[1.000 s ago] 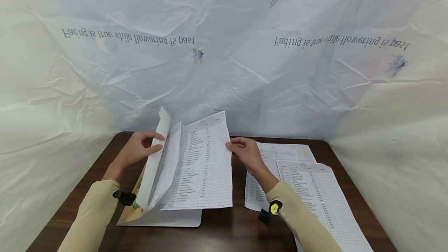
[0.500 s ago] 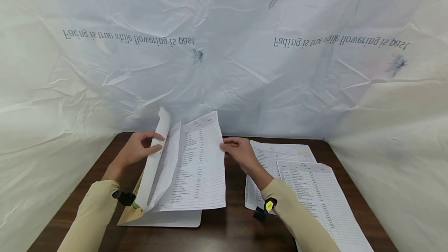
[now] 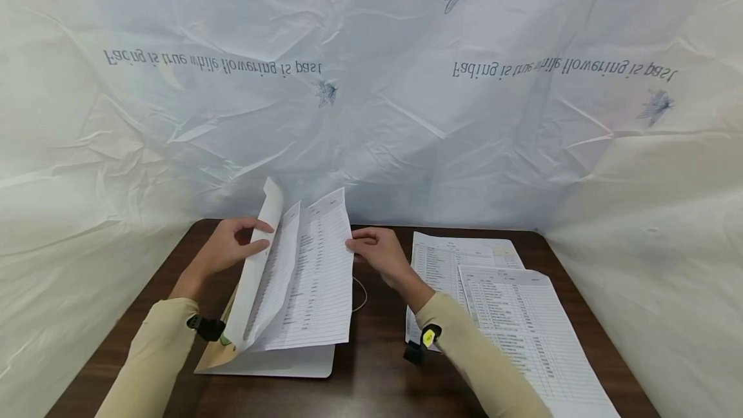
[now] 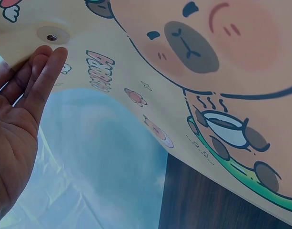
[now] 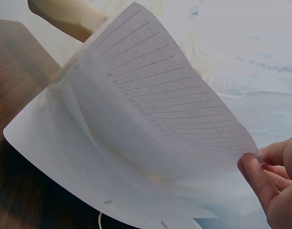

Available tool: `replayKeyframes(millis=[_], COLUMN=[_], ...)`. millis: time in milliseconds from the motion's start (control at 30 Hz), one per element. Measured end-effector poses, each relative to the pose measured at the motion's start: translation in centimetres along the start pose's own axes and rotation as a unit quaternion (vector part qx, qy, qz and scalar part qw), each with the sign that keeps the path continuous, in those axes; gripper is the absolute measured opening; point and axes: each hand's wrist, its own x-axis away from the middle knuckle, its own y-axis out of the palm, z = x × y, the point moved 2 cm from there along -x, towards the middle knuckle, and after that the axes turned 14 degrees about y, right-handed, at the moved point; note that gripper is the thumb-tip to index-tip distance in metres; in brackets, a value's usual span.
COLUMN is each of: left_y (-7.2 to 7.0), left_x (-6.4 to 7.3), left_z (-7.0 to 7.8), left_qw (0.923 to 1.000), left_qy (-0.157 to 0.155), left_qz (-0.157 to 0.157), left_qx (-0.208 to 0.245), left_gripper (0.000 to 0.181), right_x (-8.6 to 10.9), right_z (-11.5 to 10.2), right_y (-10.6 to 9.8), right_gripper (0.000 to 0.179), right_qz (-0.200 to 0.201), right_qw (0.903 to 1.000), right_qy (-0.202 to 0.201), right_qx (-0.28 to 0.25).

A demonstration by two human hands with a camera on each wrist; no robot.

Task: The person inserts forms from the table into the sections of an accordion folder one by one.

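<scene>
My left hand (image 3: 226, 244) holds up the cover of a folder (image 3: 248, 298) that stands open on the table, white inside. In the left wrist view, a cartoon animal with a cup decorates the outer cover (image 4: 150, 102), and my fingers lie by its round button (image 4: 53, 37). My right hand (image 3: 380, 253) pinches a printed, ruled sheet (image 3: 322, 276) by its right edge. That sheet leans inside the folder beside another printed sheet (image 3: 281, 269). From the right wrist, the sheet's lined lower part (image 5: 155, 81) hangs over the folder's white back panel (image 5: 45, 138).
Two printed sheets lie overlapping on the right of the dark wooden table (image 3: 377, 392): a rear sheet (image 3: 429, 266) and a front sheet (image 3: 534, 328). A thin cord loop (image 3: 364, 295) sticks out right of the folder. A white patterned curtain (image 3: 383, 134) surrounds the table.
My right hand has moved left with the sheet, which now sits further into the folder. The cord loop has come into sight. The left hand has stayed in place.
</scene>
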Motion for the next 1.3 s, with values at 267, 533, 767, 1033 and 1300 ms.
replayKeyframes(millis=[267,533,767,1033,1300], left_y=[0.2,0.6,0.2,0.0,0.1], left_x=[0.3,0.8,0.2,-0.1,-0.1], left_z=[-1.5,-4.2,-1.4,0.1,-0.1], left_qw=[1.0000,0.9999,1.0000,1.0000,1.0000], left_qy=[-0.008,-0.011,-0.003,-0.006,-0.009], left_qz=[0.002,-0.002,-0.002,-0.005,-0.003], left_qx=[0.002,-0.012,0.006,0.004,-0.002], left_gripper=[0.020,0.021,0.019,0.020,0.020], right_x=[-0.3,-0.9,-1.2,-1.6,-1.9], right_z=[-0.2,0.1,0.3,0.8,0.9], right_y=[1.3,2.6,3.5,4.1,5.0], right_gripper=[0.032,0.029,0.029,0.029,0.028], right_qz=[-0.023,-0.032,-0.039,-0.035,-0.043], right_qw=[0.9997,0.9995,0.9990,0.9993,0.9990], right_qy=[0.005,0.003,0.004,0.013,0.014], right_qx=[0.002,-0.006,-0.022,-0.008,0.000])
